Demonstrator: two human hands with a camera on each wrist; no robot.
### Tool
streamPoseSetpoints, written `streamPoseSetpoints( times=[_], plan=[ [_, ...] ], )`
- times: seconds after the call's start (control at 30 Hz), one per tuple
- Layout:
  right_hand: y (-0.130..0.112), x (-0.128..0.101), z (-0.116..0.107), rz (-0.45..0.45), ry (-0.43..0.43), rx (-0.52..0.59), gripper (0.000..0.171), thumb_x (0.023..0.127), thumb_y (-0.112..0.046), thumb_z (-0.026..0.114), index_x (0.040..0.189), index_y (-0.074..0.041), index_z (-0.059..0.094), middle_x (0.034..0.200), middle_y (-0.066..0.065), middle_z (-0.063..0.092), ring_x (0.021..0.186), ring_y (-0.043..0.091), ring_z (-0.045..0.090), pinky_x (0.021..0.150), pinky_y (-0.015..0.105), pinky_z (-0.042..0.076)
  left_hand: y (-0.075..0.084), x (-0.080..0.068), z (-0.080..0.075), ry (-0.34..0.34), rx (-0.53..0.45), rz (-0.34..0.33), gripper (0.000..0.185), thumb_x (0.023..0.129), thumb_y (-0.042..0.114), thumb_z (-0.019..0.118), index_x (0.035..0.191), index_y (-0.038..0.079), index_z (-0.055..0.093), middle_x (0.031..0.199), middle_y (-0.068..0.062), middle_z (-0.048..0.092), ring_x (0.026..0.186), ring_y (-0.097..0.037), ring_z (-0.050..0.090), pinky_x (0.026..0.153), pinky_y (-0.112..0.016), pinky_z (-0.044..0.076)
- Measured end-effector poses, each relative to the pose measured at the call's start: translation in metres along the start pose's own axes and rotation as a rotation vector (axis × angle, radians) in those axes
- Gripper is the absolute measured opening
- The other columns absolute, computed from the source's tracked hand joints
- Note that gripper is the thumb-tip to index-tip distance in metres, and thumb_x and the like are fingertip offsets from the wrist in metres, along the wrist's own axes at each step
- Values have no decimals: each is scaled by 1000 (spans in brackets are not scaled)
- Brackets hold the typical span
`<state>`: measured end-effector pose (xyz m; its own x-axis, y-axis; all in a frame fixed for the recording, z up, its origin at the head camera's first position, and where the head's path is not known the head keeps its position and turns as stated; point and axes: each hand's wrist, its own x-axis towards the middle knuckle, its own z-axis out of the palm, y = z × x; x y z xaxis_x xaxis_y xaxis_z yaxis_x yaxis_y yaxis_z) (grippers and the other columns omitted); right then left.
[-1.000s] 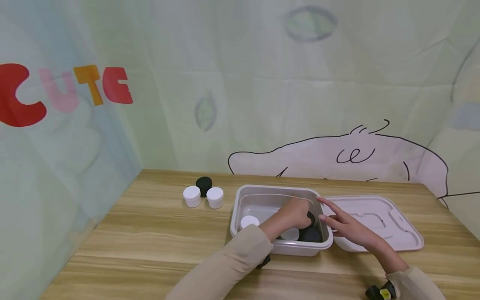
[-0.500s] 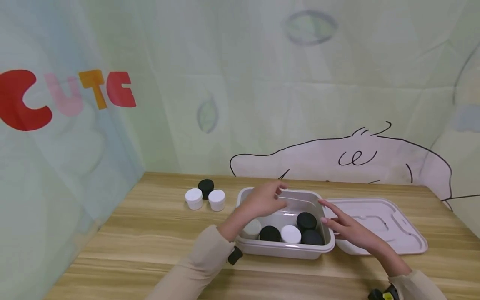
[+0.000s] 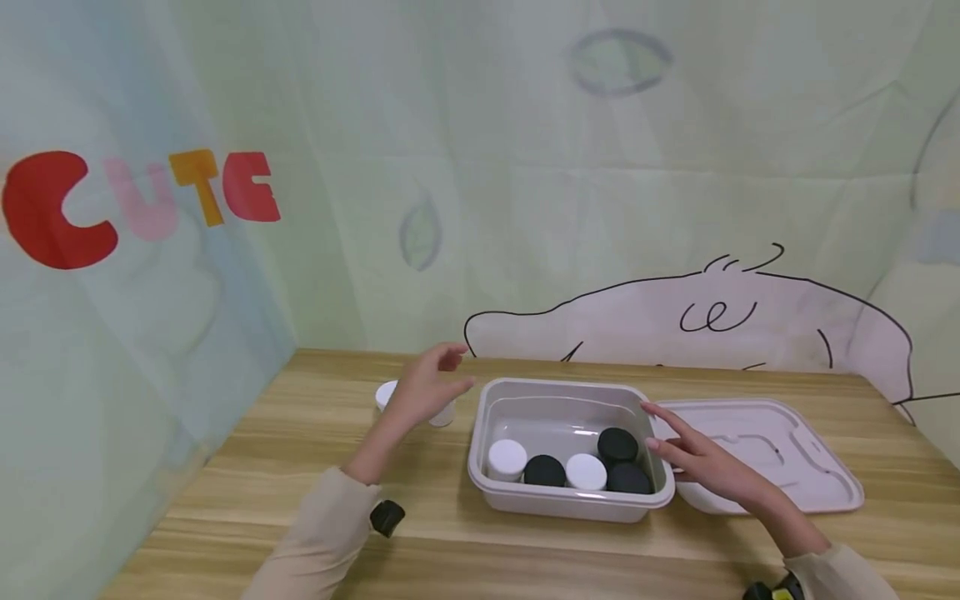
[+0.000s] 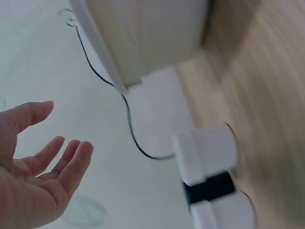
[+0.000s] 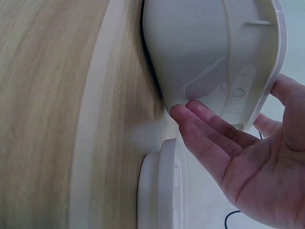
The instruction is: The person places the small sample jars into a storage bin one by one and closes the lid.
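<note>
My left hand (image 3: 423, 392) hangs above the wooden table with thumb and fingers apart, holding nothing. Under and behind it stand two white lidded jars (image 3: 385, 393), partly covered in the head view. The left wrist view shows a black jar (image 4: 209, 187) between white jars (image 4: 209, 152). A light grey plastic box (image 3: 570, 504) stands uncovered to the right, with a white jar (image 3: 507, 458), a black jar (image 3: 544, 472), another white jar (image 3: 586, 473) and two more black jars (image 3: 617, 446) inside. My right hand (image 3: 708, 462) touches the box's right rim and outer wall with extended fingers.
A flat light grey lid (image 3: 817, 483) lies on the table (image 3: 465, 558) right of the box, partly behind my right hand. A printed cloth backdrop (image 3: 360, 183) rises along the table's far and left sides.
My left hand has come out of the box and moved left to above the loose jars, uncovering the jars inside. The right hand stays at the box rim. The view has shifted slightly.
</note>
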<state>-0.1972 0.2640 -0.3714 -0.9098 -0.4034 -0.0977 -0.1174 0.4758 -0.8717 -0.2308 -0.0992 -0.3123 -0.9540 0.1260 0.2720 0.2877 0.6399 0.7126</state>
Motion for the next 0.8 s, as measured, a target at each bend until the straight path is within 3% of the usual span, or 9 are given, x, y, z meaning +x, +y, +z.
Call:
streamPoseSetpoints(
  times=[0.2,0.43,0.8],
  plan=[
    [1,0,-1,0,-1,-4,63,96,-28,45,146,-13,12,139,35,23,117,44,43,82,46,49,-39,-2,-15,68,8,-86,49,81,14,66,124,-3,50,120,-23,54,112,-35,49,94,-45,40],
    [2,-1,-1,2,-1,-6,63,95,-28,46,146,-14,12,140,34,22,117,45,42,81,46,49,-71,-4,-27,125,20,-181,51,79,13,67,124,-4,50,123,-26,51,115,-37,45,94,-46,38],
    [3,0,-1,0,-5,-9,62,96,-28,45,146,-14,12,138,35,24,117,44,44,81,46,49,-95,-2,-29,53,126,-243,53,74,11,70,119,-10,51,121,-30,50,109,-42,48,90,-49,40]
  ],
)
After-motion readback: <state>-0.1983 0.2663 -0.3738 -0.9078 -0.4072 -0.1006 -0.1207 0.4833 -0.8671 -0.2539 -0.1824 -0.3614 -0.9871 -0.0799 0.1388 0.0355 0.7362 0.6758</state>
